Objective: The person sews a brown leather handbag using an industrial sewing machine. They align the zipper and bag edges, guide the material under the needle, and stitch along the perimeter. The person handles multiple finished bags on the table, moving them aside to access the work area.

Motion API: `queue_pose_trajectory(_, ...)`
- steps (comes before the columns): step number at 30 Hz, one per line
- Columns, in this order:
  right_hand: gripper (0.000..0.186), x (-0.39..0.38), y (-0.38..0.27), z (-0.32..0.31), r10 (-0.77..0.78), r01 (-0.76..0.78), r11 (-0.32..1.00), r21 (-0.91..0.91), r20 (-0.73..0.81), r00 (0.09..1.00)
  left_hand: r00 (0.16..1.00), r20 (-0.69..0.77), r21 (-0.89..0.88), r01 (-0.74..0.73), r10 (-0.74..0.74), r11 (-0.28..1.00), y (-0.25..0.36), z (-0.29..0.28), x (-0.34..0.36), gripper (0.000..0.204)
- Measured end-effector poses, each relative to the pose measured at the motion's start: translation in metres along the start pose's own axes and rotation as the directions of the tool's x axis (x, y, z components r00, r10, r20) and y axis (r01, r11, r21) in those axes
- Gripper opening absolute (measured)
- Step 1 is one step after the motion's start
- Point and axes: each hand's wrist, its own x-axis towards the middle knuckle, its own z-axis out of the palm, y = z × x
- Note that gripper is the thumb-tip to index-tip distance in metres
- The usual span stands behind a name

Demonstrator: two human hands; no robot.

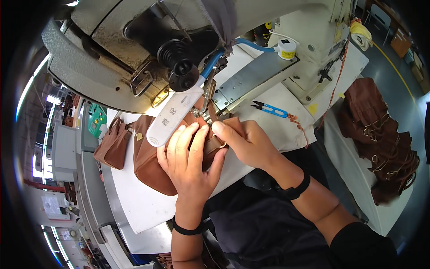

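A brown leather bag [152,163] lies under the head of a sewing machine [112,45]. My left hand [190,163] rests on it with fingers stretched forward and the thumb apart, close to the presser foot [207,117]. With thumb and bent fingers, my right hand [246,141] pinches a brown leather strap [212,112] on the bag, just right of the needle area. A metal ring [222,144] shows on the strap between my hands. The long white lamp [174,116] hides part of the bag and the stitching spot.
Blue thread snips [271,109] with an orange cord lie on the white table [139,208] to the right. A smaller brown bag [113,145] stands at the left. Several brown leather pieces with metal rings [380,139] are heaped on the far-right surface. A white-capped container [286,48] sits behind.
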Motion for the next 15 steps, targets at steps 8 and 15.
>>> queue_pose_trajectory(8,0.024,-0.002,0.035,-0.023,-0.107,0.049,0.958,0.281,0.195,0.975,0.997,0.073,-0.182,0.001,0.013,0.983,0.014,0.004,0.010,0.038)
queue_pose_trajectory(15,0.024,0.006,0.033,-0.024,-0.102,0.018,0.943,0.333,0.236,0.966,0.992,0.061,-0.061,-0.103,0.107,0.993,0.022,-0.001,0.015,0.033)
